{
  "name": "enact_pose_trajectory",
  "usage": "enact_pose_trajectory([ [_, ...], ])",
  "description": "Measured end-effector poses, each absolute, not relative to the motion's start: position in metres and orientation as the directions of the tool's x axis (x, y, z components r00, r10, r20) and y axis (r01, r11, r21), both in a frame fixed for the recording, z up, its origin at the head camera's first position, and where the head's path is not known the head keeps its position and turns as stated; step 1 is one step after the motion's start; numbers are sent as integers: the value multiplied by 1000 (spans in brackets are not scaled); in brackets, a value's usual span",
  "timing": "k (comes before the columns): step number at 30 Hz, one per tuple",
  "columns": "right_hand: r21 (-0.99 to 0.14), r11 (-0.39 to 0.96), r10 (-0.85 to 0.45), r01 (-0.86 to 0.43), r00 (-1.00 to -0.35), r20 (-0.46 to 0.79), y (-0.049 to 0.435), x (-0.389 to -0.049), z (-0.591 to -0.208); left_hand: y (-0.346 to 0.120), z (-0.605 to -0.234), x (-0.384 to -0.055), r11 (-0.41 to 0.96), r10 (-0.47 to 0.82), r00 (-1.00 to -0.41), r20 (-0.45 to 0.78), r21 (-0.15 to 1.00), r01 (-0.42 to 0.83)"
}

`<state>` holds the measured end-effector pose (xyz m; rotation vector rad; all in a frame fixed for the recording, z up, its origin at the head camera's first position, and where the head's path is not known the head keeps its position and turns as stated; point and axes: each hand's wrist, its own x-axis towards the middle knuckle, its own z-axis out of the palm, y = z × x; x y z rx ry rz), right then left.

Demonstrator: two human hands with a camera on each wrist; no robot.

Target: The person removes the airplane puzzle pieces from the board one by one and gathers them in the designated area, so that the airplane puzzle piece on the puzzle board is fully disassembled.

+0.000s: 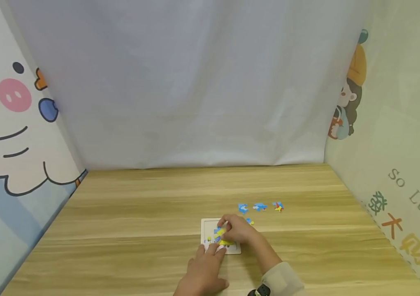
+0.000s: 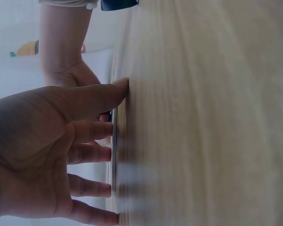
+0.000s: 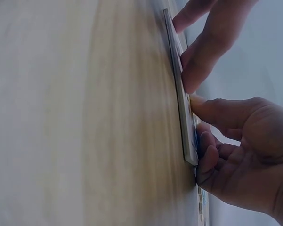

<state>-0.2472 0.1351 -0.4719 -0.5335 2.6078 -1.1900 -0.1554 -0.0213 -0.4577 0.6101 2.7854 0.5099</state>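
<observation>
Judging by layout, jigsaw fitting is in hand. Puzzle board (image 1: 210, 225) sits near-centre on table (image 1: 121, 213); left hand (image 1: 204, 269) spreads fingers along its near edge. Right hand (image 1: 238, 228) curls over it; can't tell if pinching. Next probably calls for alignment, pressing. Only head view separates loose pieces (image 1: 259, 206), far right; left wrist shows left thumb (image 2: 120, 88) off-board.

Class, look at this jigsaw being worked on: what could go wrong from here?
The left grip rests at the near edge of the puzzle board; if it lifts, the board might slide. The right grip is bent over the jigsaw pieces on the board and could knock them out of line. A loose jigsaw piece lies close beside the right grip and might get nudged away.
</observation>
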Motion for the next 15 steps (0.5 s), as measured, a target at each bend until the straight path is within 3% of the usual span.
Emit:
enact_pose_trajectory([
  [15,-801,525,-435,-288,-900,38,131,-246,-468,-22,-458,-157,867,436,-883,-174,344,360],
])
